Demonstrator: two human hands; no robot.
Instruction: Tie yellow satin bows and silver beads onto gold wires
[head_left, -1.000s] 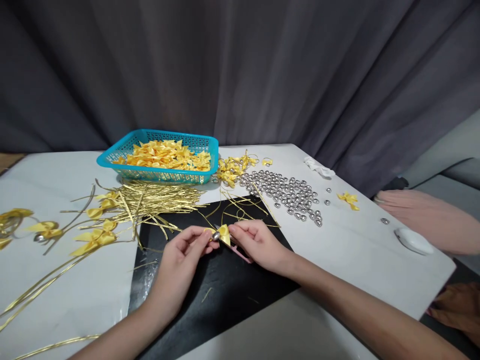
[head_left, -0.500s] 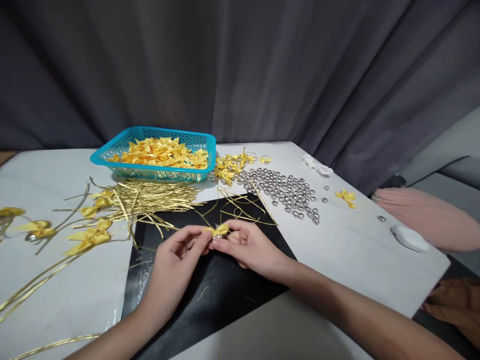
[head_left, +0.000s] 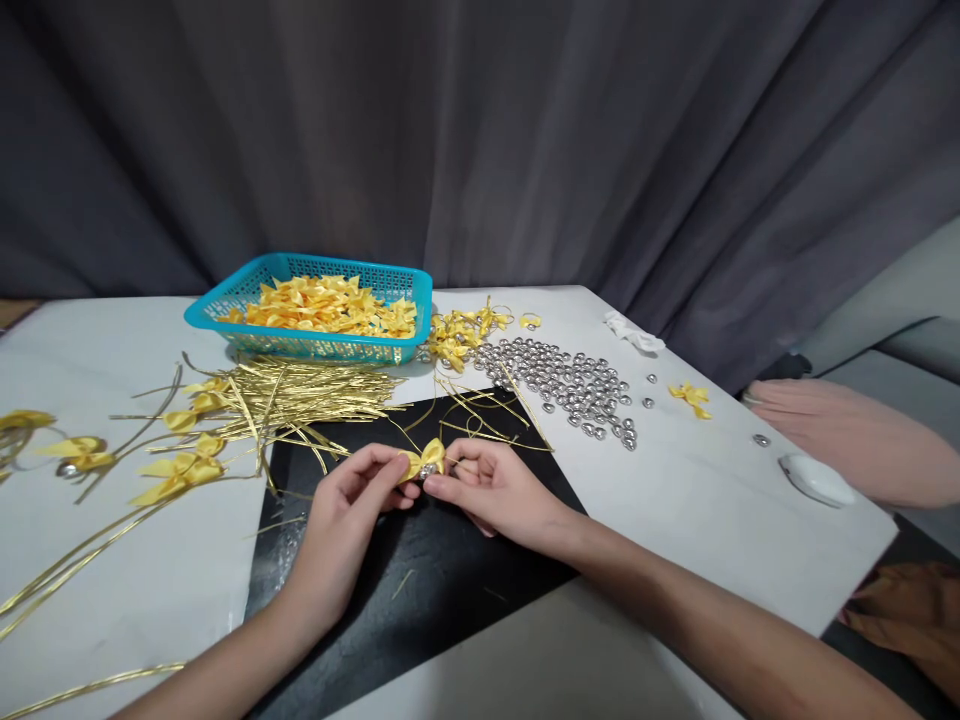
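A yellow ribbon bow (head_left: 430, 456) with a silvery bead (head_left: 427, 471) at its middle is held up over the black mat (head_left: 420, 590). My left hand (head_left: 360, 500) pinches the bow's left side between thumb and forefinger. From the right, my right hand (head_left: 495, 485) is closed on the bow's other side, its thumb against the bead. A thin gold cord (head_left: 474, 425) loops up behind the fingers of the right hand. Parts of the bow are covered by the fingertips.
Behind the mat stands a blue basket (head_left: 337, 350) full of yellow bows. Gold cords (head_left: 300, 395) lie in front of it. Silver beads (head_left: 570, 385) spread to the right, near finished-looking bows (head_left: 457, 340). A white dish (head_left: 817, 480) sits at the right edge; more bows (head_left: 180, 472) lie left.
The left fingers have drawn slightly left along the bow, so more of the ribbon and the silver bead shows. Both hands still hold it at nearly the same place.
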